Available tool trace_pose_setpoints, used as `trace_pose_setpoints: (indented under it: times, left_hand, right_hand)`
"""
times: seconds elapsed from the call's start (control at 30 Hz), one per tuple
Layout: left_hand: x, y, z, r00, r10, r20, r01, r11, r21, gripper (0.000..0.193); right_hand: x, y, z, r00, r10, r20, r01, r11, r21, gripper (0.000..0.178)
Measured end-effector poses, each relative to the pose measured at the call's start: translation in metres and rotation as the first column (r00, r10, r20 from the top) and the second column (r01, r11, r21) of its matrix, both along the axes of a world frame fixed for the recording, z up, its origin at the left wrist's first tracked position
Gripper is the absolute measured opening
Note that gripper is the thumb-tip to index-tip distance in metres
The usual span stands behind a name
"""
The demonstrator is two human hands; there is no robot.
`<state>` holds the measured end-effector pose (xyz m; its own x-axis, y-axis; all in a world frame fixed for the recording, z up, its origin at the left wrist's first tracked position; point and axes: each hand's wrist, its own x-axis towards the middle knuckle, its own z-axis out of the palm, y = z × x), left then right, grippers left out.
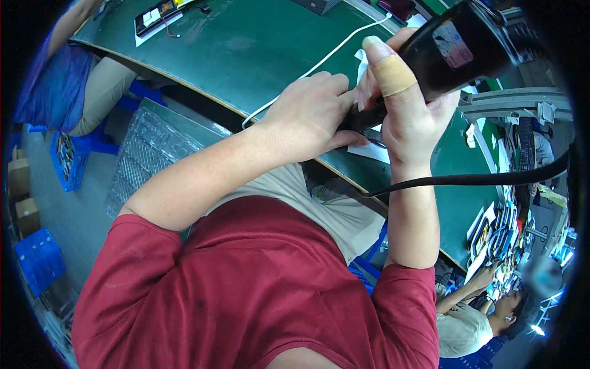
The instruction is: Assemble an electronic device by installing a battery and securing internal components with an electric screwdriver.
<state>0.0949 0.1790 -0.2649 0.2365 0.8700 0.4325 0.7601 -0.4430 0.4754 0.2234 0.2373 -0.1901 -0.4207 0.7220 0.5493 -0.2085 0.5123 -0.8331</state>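
The right hand (410,114) clasps a black tool (430,66). The left hand (312,114) curls beside it; its hold I cannot tell.

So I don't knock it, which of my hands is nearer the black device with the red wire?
Left. Your left hand is below and right of the black device in the picture; your right hand, gripping a black cylindrical tool, is farther right.

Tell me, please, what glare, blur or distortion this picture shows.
Head view: fisheye rounding leaves black corners; highlights glint on the clear plastic tray; a lamp glares lower right, below a blurred round patch; the right hand looks fairly sharp.
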Motion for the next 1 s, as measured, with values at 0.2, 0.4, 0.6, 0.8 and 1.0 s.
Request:
trace_pose_setpoints:
  times: [0.2,0.4,0.6,0.8,1.0]
  left_hand:
    - [0.001,-0.001,0.000,1.000,0.001,0.014,-0.002,0.999,0.042,0.054]
    - [0.007,-0.001,0.010,0.998,-0.017,0.060,0.019,0.999,-0.040,0.043]
    - [0.001,-0.004,0.006,1.000,-0.003,0.000,0.003,0.998,0.058,0.077]
    - [-0.017,0.011,0.034,0.969,-0.108,0.223,0.166,0.951,-0.260,0.073]
    - [-0.024,0.121,0.044,0.971,-0.145,-0.193,0.149,0.989,0.009,0.079]
  right_hand:
    - [0.004,-0.002,0.003,1.000,0.006,-0.013,-0.007,0.998,-0.069,0.014]
    - [0.023,-0.001,0.010,0.987,0.049,-0.150,-0.086,0.964,-0.253,0.028]
    - [0.124,-0.023,0.071,0.883,-0.456,-0.112,0.469,0.864,0.180,0.079]
    - [0.231,-0.023,0.087,0.199,-0.809,0.553,0.660,0.527,0.535,0.039]
    - [0.272,0.004,0.017,-0.344,-0.447,0.826,0.654,0.517,0.552,0.073]
